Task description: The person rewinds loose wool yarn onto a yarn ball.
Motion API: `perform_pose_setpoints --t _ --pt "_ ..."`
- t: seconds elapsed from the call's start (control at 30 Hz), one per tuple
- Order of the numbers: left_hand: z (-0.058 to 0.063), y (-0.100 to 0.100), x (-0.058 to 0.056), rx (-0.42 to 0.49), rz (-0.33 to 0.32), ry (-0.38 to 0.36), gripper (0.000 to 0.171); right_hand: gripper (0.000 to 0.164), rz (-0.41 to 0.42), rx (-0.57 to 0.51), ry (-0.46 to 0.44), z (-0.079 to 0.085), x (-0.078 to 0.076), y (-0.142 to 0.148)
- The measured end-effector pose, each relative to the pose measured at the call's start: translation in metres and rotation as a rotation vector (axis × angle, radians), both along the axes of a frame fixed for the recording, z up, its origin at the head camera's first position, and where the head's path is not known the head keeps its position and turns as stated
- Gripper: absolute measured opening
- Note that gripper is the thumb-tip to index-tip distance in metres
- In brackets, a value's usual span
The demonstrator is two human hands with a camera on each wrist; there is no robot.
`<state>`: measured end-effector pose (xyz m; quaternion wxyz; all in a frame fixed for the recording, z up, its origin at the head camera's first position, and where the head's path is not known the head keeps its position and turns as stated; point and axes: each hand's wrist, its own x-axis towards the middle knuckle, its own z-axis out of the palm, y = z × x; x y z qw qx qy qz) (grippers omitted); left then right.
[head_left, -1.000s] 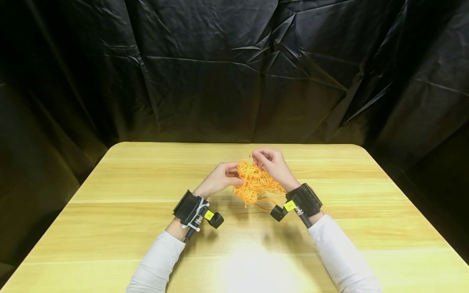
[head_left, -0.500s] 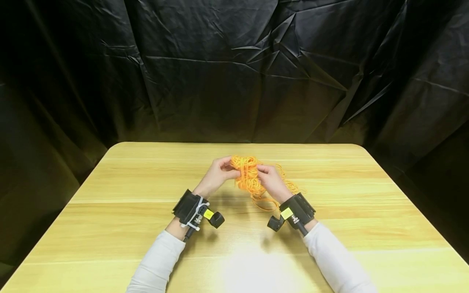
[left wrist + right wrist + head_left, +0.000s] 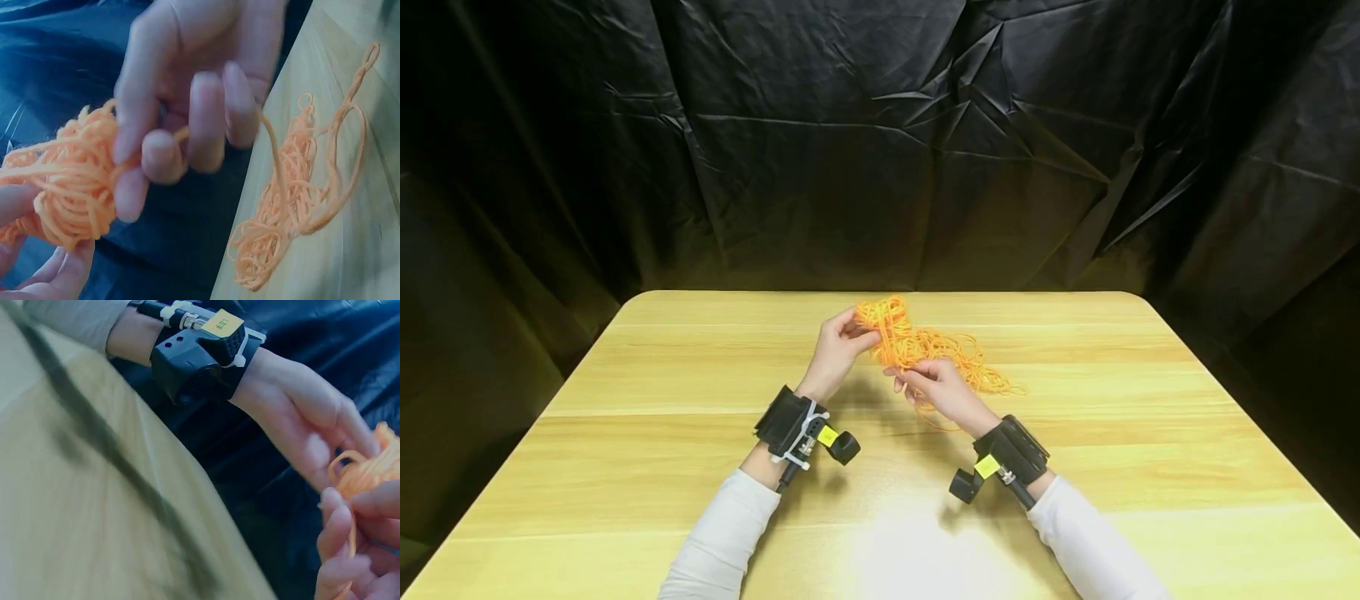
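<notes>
My left hand (image 3: pixel 835 354) holds a wound bundle of orange yarn (image 3: pixel 891 329) above the table, thumb on the near side. Several wraps cross its middle in the left wrist view, where part of the bundle (image 3: pixel 69 181) is hidden by fingers. My right hand (image 3: pixel 943 390) is at the bundle's near end and pinches a strand between thumb and fingertips. From those fingers the strand (image 3: pixel 273 144) runs down to a loose heap of yarn (image 3: pixel 294 187) on the table. The right wrist view catches only the bundle's edge (image 3: pixel 369 472) beside both hands.
A light wood table (image 3: pixel 700 467) lies under the hands, with a black sheet (image 3: pixel 820 200) hanging behind its far edge. Each wrist wears a black strap with a small camera, the left camera (image 3: pixel 844 447) and the right camera (image 3: pixel 964 485).
The left hand has shifted the bundle up and to the left. My right hand has passed from the bundle's far end down its right side to its near end, carrying the strand.
</notes>
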<state>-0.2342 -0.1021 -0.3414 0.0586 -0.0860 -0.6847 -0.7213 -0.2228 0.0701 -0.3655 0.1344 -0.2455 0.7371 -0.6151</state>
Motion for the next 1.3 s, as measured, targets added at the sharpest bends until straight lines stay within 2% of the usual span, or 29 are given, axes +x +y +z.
perform_pose_setpoints --t 0.2,0.33,0.47,0.53,0.67,0.83,1.0,1.13,1.2,1.3 --pt "-0.001 0.0 -0.001 -0.025 0.032 0.028 0.03 0.025 0.061 0.138 0.144 0.019 0.004 0.004" --pt "-0.002 -0.001 -0.001 -0.068 0.019 0.046 0.029 0.023 0.062 0.191 0.178 0.034 0.005 0.008" --pt "-0.003 -0.001 -0.001 -0.102 -0.009 0.027 0.032 0.02 0.025 0.202 0.192 0.049 0.003 0.011" --pt "-0.004 -0.001 -0.001 -0.128 -0.032 0.022 0.032 0.019 0.012 0.188 0.206 0.056 0.002 0.012" --pt "-0.003 -0.001 0.0 -0.164 -0.12 0.003 0.033 0.018 -0.003 0.154 0.233 0.066 -0.001 0.013" --pt "-0.003 -0.002 0.002 -0.252 -0.235 -0.002 0.038 0.021 -0.026 0.062 0.199 0.072 -0.007 0.014" --pt "-0.004 -0.002 0.003 -0.302 -0.348 0.017 0.035 0.025 -0.056 -0.089 0.166 0.071 -0.018 0.015" --pt "-0.002 -0.002 0.005 -0.309 -0.419 0.024 0.032 0.021 -0.103 -0.165 0.144 0.067 -0.028 0.016" --pt "0.0 -0.001 0.006 -0.3 -0.441 0.024 0.031 0.022 -0.133 -0.182 0.114 0.064 -0.033 0.017" --pt "0.002 -0.002 0.008 -0.27 -0.439 0.026 0.032 0.026 -0.167 -0.193 0.059 0.054 -0.038 0.018"
